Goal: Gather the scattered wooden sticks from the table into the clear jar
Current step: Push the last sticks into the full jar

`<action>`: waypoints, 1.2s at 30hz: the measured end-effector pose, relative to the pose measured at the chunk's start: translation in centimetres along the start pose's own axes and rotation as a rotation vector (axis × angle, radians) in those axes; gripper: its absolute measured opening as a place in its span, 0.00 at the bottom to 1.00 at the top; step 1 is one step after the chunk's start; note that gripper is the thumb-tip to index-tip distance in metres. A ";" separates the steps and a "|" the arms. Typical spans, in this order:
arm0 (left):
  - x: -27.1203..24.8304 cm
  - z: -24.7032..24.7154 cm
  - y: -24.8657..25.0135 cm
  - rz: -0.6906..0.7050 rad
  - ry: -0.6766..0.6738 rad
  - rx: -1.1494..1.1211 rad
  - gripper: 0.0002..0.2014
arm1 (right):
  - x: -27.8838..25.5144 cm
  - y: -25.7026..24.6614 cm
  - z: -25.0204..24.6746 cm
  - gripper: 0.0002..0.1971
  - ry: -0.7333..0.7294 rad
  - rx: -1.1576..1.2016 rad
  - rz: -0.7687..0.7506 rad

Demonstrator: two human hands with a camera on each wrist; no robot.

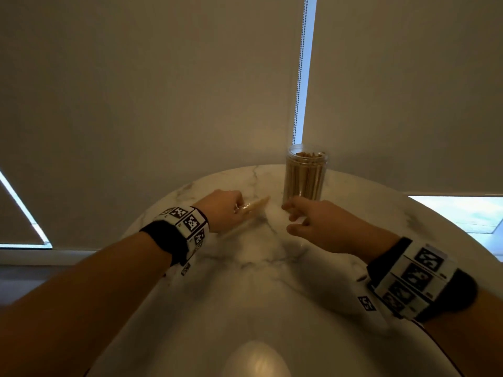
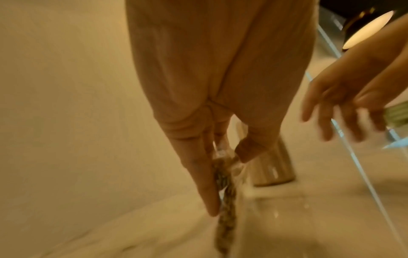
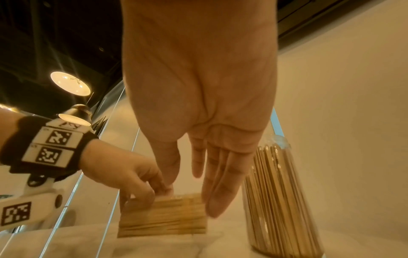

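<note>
The clear jar [image 1: 304, 175] stands upright near the table's far edge, packed with wooden sticks. To its left, my left hand [image 1: 239, 208] grips a flat bundle of wooden sticks [image 1: 257, 204] low over the marble table [image 1: 245, 270]. In the right wrist view, that bundle [image 3: 163, 214] lies level, pinched at its left end by the left hand [image 3: 141, 179]. My right hand [image 1: 291, 216] is beside the jar's base, holding nothing. Its fingers [image 3: 220, 188] are straight, tips just right of the bundle, with the jar [image 3: 280, 192] to their right. The left wrist view is blurred and shows the bundle end-on [image 2: 225, 192].
The table is round, and its far edge curves just behind the jar. Closed roller blinds [image 1: 163, 91] hang behind it, with a bead chain [image 1: 300, 63] above the jar. A lamp's glare [image 1: 255, 360] shows on the near tabletop.
</note>
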State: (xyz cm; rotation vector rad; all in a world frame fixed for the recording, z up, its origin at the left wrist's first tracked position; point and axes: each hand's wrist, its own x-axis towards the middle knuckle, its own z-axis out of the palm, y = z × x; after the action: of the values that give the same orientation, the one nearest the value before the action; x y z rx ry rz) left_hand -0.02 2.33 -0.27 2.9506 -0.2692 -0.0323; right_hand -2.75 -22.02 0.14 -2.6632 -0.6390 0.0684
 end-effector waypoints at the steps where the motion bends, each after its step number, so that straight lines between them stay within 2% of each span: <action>1: -1.0 -0.3 1.0 0.052 0.014 -0.039 0.16 | -0.5 -0.1 0.0 0.27 0.036 0.004 -0.025; 4: -3.4 -1.3 3.5 0.185 -0.008 -0.176 0.14 | -1.9 -0.5 0.1 0.30 0.146 -0.006 -0.103; 6: -4.7 -2.0 4.4 0.237 -0.017 -0.318 0.13 | -2.8 -0.6 0.0 0.23 0.203 -0.007 -0.118; 8: -5.5 -2.5 4.7 0.270 0.038 -0.524 0.11 | -4.0 -0.6 -0.4 0.13 0.252 0.051 -0.075; 10: -6.1 -2.8 4.9 0.228 0.153 -0.820 0.13 | -5.2 -0.7 -0.8 0.06 0.313 0.174 -0.036; 12: -6.5 -2.8 5.6 0.129 0.189 -1.220 0.20 | -6.4 -0.9 -1.0 0.03 0.388 0.314 -0.011; 14: -7.1 -2.8 6.8 0.058 0.081 -1.608 0.25 | -7.4 -1.5 -1.1 0.03 0.457 0.419 0.011; 16: -8.0 -2.6 7.8 0.034 -0.058 -1.895 0.33 | -8.0 -2.0 -0.7 0.06 0.495 0.481 0.025; 19: -8.9 -1.6 8.5 0.161 -0.182 -2.186 0.46 | -8.9 -2.7 -0.4 0.07 0.517 0.559 0.036; 21: -9.2 -0.9 9.0 0.225 -0.238 -2.192 0.46 | -9.2 -3.1 -0.4 0.08 0.512 0.643 0.048; 22: -9.3 -0.6 9.5 0.204 -0.221 -2.103 0.41 | -9.4 -3.3 -0.5 0.08 0.498 0.662 0.054; 24: -9.2 -0.1 10.3 0.095 -0.110 -1.864 0.24 | -9.7 -3.5 -0.3 0.08 0.462 0.620 0.071; 26: -8.9 0.2 10.5 -0.021 -0.039 -1.780 0.17 | -10.0 -3.4 0.0 0.07 0.465 0.474 0.081; 29: -8.5 0.7 10.0 -0.187 -0.002 -1.787 0.16 | -10.6 -3.7 0.1 0.08 0.500 0.229 0.037; 31: -8.3 0.9 9.5 -0.302 0.058 -1.832 0.14 | -11.1 -4.3 -0.1 0.07 0.498 0.143 -0.082; 34: -8.6 0.7 9.1 -0.363 0.067 -1.870 0.13 | -11.6 -4.9 -0.2 0.03 0.349 0.216 -0.224; 36: -8.5 0.6 8.9 -0.359 0.060 -1.861 0.14 | -11.7 -4.7 -0.3 0.10 0.214 0.248 -0.208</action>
State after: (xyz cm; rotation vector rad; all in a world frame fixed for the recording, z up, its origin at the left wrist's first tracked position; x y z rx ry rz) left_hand -10.01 -4.79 0.80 1.1015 0.2340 -0.1405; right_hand -15.15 -23.48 1.77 -2.3136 -0.7771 -0.1810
